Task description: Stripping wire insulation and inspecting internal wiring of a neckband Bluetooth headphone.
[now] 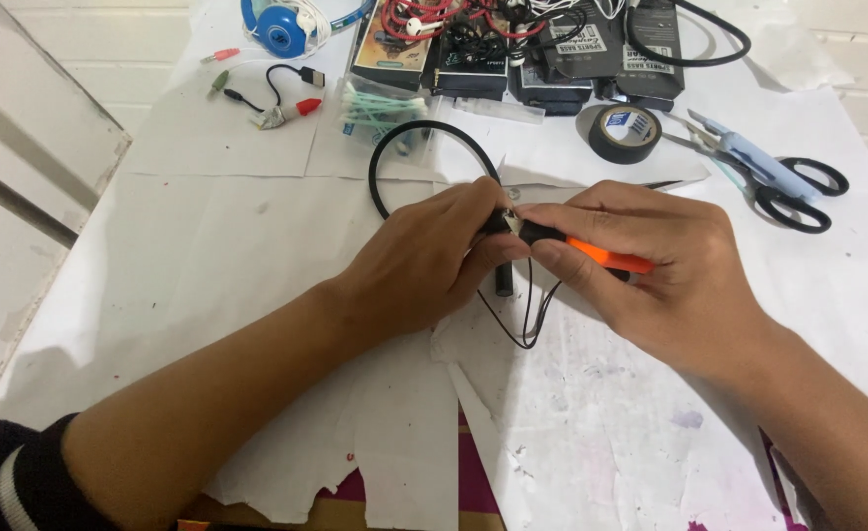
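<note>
Along the far edge of the surface (pixel 208 295), which is covered in white paper, we see a row of flat rectangular packages: one with a tan and dark picture front (pixel 392 47) toward the left, then several black boxes (pixel 591 49) with pale label strips, tangled over with red and white earphone cords (pixel 434 20). A clear bag of green-tipped cotton swabs (pixel 375 110) lies just in front of them. Blue headphones (pixel 281 28) sit at the far left, with a short adapter cable with red and green plugs (pixel 276 103) nearby. A roll of black tape (pixel 626 133) with a small blue and white label lies to the right, and black-handled scissors (pixel 788 187) lie beyond it.

Our left hand (pixel 424 256) comes in from the lower left, palm down, its fingers closed around the end of a black neckband earphone (pixel 424 133), whose loop arches away toward the swabs. Thin black wires (pixel 530 315) hang in a loop below both hands. Our right hand (pixel 650 265) reaches in from the lower right, its fingers pinched around an orange-and-black tool (pixel 601 256), with its black tip meeting the earphone end just between the two hands, near the middle of the surface.
</note>
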